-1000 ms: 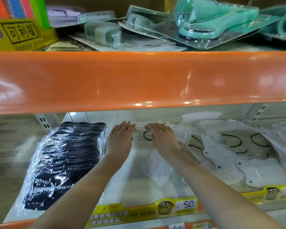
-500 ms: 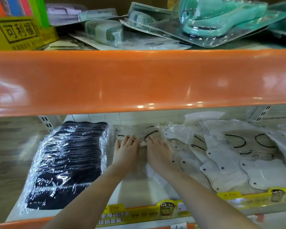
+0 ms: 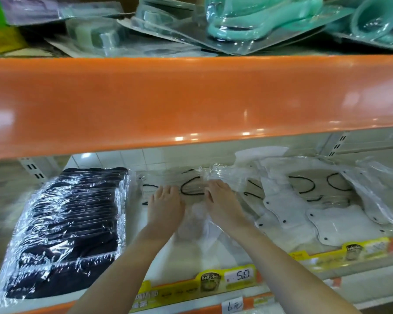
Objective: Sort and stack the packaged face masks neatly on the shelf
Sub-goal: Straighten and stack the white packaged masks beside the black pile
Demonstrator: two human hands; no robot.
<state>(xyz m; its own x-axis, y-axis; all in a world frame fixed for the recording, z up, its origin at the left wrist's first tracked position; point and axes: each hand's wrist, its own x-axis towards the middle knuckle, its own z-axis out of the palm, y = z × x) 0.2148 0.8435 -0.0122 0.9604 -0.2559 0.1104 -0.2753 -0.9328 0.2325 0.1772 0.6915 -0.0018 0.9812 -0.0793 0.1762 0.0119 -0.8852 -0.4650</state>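
A clear packet with a white mask and black ear loops (image 3: pixel 191 189) lies flat in the middle of the lower shelf (image 3: pixel 191 264). My left hand (image 3: pixel 164 206) and my right hand (image 3: pixel 221 203) rest flat on it side by side, fingers straight and pointing to the back. A neat stack of black masks in clear wrap (image 3: pixel 64 232) fills the left of the shelf. A loose spread of white mask packets (image 3: pixel 308 205) covers the right.
The orange upper shelf edge (image 3: pixel 191 98) overhangs close above my hands. Teal blister-packed goods (image 3: pixel 247 21) lie on top of it. Yellow price strips (image 3: pixel 231 279) run along the lower shelf's front lip.
Both hands drew together on the packet and then spread slightly apart again, staying flat on it. The camera view shifted a little.
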